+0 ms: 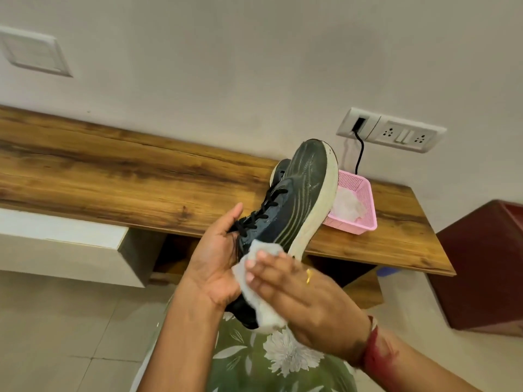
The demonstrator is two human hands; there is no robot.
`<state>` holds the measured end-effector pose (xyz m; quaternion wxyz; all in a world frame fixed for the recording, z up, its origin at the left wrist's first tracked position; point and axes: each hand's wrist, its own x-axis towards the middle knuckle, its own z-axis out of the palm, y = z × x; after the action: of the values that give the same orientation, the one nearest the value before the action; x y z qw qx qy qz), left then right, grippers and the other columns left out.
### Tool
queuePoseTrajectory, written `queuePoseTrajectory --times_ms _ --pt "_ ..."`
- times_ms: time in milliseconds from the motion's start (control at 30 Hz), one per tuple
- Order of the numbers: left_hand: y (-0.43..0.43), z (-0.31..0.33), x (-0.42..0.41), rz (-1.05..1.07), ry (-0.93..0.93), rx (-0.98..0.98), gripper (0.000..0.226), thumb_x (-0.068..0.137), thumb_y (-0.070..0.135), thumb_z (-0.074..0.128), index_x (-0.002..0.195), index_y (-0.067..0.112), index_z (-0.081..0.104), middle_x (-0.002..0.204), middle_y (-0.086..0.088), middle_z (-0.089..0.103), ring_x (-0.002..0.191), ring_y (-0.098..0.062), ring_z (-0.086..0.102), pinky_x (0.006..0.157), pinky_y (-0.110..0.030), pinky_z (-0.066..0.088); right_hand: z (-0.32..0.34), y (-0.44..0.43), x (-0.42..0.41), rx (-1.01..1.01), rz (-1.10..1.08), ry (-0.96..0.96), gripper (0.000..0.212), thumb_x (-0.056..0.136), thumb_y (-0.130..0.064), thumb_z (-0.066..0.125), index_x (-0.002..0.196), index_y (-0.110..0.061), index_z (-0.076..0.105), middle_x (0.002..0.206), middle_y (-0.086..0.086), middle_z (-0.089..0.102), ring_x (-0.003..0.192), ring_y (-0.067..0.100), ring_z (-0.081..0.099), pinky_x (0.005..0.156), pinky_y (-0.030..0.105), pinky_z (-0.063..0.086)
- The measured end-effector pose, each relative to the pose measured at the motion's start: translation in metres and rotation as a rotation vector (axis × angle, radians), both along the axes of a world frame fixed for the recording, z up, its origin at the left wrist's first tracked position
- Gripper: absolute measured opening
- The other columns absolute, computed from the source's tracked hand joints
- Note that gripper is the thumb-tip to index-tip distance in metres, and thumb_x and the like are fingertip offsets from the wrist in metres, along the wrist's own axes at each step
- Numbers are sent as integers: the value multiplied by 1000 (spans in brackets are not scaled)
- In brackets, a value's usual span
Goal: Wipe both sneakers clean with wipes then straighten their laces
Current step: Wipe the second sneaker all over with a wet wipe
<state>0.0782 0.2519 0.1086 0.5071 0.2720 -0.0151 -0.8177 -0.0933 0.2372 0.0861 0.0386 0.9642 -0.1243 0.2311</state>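
A dark sneaker with pale stripes, a white sole and black laces is held up in the air, toe pointing up and away. My left hand grips it from the lace side near the heel. My right hand presses a white wipe flat against the sneaker's side near the heel, fingers straight. Behind the raised shoe, part of a second sneaker shows on the wooden shelf.
A pink plastic basket holding crumpled wipes sits on the shelf's right end. A black cable hangs from a wall socket panel above it. A dark red cabinet stands at the right, a white drawer unit at the left.
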Motion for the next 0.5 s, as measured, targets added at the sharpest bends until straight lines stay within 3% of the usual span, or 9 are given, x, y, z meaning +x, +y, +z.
queuePoseTrajectory --times_ms 67,200,300,400,500 --pt "-1 -3 0 0 24 -5 59 85 48 60 114 -4 63 101 -20 68 85 -28 69 78 -36 58 7 -9 -3 -109 59 68 33 99 -6 37 129 -3 47 134 12 49 131 24 41 110 37 32" --pt "0 -2 -2 23 40 -15 57 85 51 55 112 2 67 103 -16 67 91 -27 64 89 -38 50 36 -53 -18 -58 -261 -216 32 98 -4 36 127 1 46 132 16 47 129 26 41 111 41 32" --pt "1 -1 -2 19 63 -53 49 81 38 70 116 5 66 108 -15 67 97 -28 65 93 -40 50 42 -67 -30 -62 -340 -215 38 92 1 36 128 3 47 135 17 46 132 29 38 111 45 29" --pt "0 -3 -6 28 90 -78 77 57 12 89 127 3 60 123 -17 62 110 -28 61 102 -40 46 22 -53 -27 -58 -305 -107 49 82 10 49 130 1 43 135 19 47 133 26 34 114 39 25" --pt "-1 -11 -6 36 39 -62 75 36 -2 92 107 -6 70 107 -23 69 91 -31 69 91 -42 52 -1 -30 -26 0 -292 -85 60 73 16 60 129 1 43 133 19 49 133 27 37 112 40 29"
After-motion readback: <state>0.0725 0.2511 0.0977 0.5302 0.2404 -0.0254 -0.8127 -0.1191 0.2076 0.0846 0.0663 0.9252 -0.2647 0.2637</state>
